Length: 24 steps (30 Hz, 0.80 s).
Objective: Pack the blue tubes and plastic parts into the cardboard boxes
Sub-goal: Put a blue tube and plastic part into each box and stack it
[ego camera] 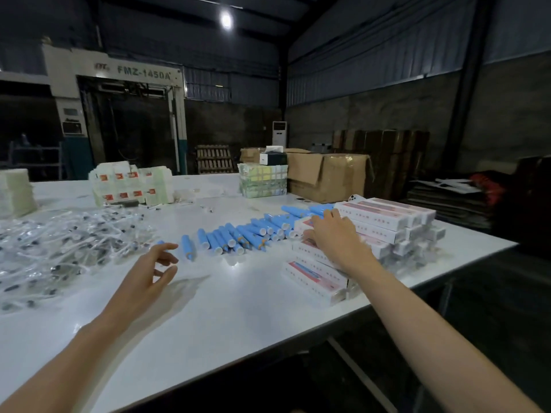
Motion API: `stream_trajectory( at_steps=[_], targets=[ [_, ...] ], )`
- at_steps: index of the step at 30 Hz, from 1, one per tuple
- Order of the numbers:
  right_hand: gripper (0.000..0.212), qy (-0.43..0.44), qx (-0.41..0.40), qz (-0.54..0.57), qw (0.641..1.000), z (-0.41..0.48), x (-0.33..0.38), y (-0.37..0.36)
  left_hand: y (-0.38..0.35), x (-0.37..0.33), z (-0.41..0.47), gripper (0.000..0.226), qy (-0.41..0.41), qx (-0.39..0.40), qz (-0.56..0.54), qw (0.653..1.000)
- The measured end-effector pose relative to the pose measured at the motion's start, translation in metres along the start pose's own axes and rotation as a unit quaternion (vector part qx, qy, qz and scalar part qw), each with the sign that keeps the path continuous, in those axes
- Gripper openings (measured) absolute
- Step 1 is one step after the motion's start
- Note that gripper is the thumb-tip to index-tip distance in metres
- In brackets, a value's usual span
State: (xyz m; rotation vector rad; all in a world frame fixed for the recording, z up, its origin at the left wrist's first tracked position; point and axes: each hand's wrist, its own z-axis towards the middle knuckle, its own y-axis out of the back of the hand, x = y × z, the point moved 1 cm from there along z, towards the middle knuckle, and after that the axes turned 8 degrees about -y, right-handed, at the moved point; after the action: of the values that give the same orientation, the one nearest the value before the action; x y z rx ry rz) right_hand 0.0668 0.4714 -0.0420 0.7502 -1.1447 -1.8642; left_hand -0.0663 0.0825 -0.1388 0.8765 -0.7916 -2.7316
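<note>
Left hand (152,272) | fingers loose, holding nothing | lone blue tube (188,247) just beyond them, lengthwise pointing away | right hand (331,236) spread on boxes (387,217)

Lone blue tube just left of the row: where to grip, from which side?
Best to pinch the lone blue tube mid-body from above, across its long sides. It lies flat on the white table, apart from the row, so both sides look free. The left hand, open and holding nothing, is nearest.

left hand (149,272): raised, fingers loosely curled | right hand (331,236): outstretched, palm down
</note>
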Motion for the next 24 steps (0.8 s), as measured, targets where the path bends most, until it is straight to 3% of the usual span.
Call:
stream_trajectory(
  at_steps=[3, 16, 20, 24],
  targets=[
    [0.048, 0.018, 0.006, -0.077, 0.997, -0.007, -0.014, -0.012, 0.001, -0.002, -0.001, 0.042, -0.003, 0.007, 0.015, 1.000],
    [0.051, 0.022, 0.017, -0.084, 0.996, -0.007, -0.025, -0.014, 0.008, 0.002, -0.009, 0.041, 0.005, 0.034, 0.046, 0.998],
    [0.036, 0.053, -0.104, -0.086, 0.989, 0.004, -0.005, -0.016, 0.005, 0.002, -0.010, 0.042, 0.025, 0.050, 0.038, 0.998],
    [0.018, 0.084, -0.110, -0.016, 0.990, 0.016, 0.046, -0.011, 0.005, 0.004, -0.010, 0.035, 0.056, 0.041, 0.060, 0.996]
  ],
)
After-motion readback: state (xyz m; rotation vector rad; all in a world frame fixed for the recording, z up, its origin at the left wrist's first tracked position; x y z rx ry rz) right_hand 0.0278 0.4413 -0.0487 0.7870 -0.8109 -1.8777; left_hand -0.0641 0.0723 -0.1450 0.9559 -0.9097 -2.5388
